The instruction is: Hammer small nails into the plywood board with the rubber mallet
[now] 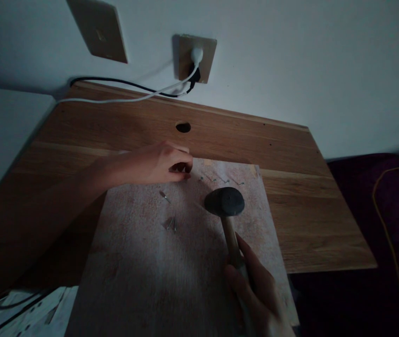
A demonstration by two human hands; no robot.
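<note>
My right hand (259,290) is wrapped around the wooden handle of a rubber mallet (225,202). The mallet's black head hangs over a pale, mottled board (132,262). Near the board's far edge, my left hand (176,164) is closed in a pinch, fingertips low at the surface; whatever sits between them is hidden. Just right of those fingertips, several nails (214,179) stand in a row in the board. A loose nail (165,196) lies below my left hand, and a few more nails (171,224) lie together closer to me.
Under the board is a brown wooden desktop (308,220) with a round cable hole (183,127). A wall socket (197,58) behind it holds plugs with a white cable (115,100) and a black cable (115,80). Dark purple fabric (361,210) lies at the right.
</note>
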